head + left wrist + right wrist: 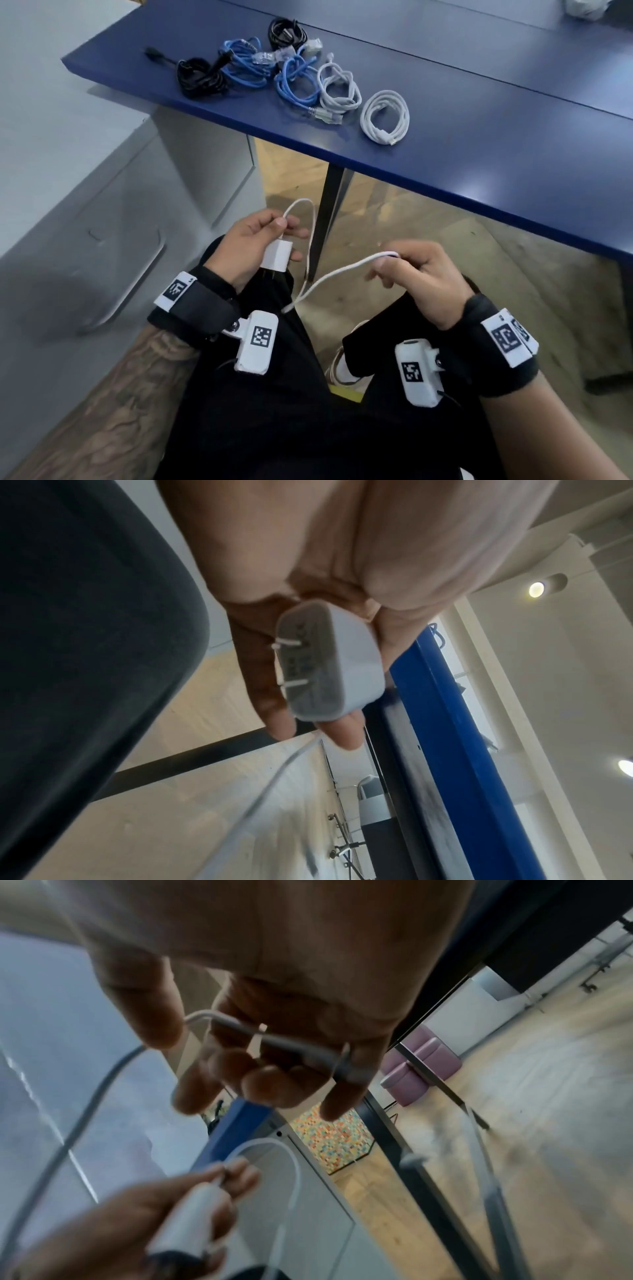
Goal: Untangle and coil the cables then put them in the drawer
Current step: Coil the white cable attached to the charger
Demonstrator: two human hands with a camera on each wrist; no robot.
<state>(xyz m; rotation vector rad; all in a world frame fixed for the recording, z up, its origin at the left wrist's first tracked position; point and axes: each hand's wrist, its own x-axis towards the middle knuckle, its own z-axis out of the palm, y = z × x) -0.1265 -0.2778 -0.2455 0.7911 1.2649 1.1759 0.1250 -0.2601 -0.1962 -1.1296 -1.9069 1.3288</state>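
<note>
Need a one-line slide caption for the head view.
Left hand holds white charger plug, right hand pinches its cable; six coiled cables wait on blue table.

- The charger block (334,664) looks like smooth white plastic, with two bright metal prongs
- Its white cable (337,274) has a smooth, slightly glossy sheath
- The blue table (479,137) top is smooth and matt, perhaps laminate
- The floor (428,222) looks like pale wood
- The wrist bands (202,305) are matt black cloth
- The grey cabinet (85,171) is smooth and matt
</note>
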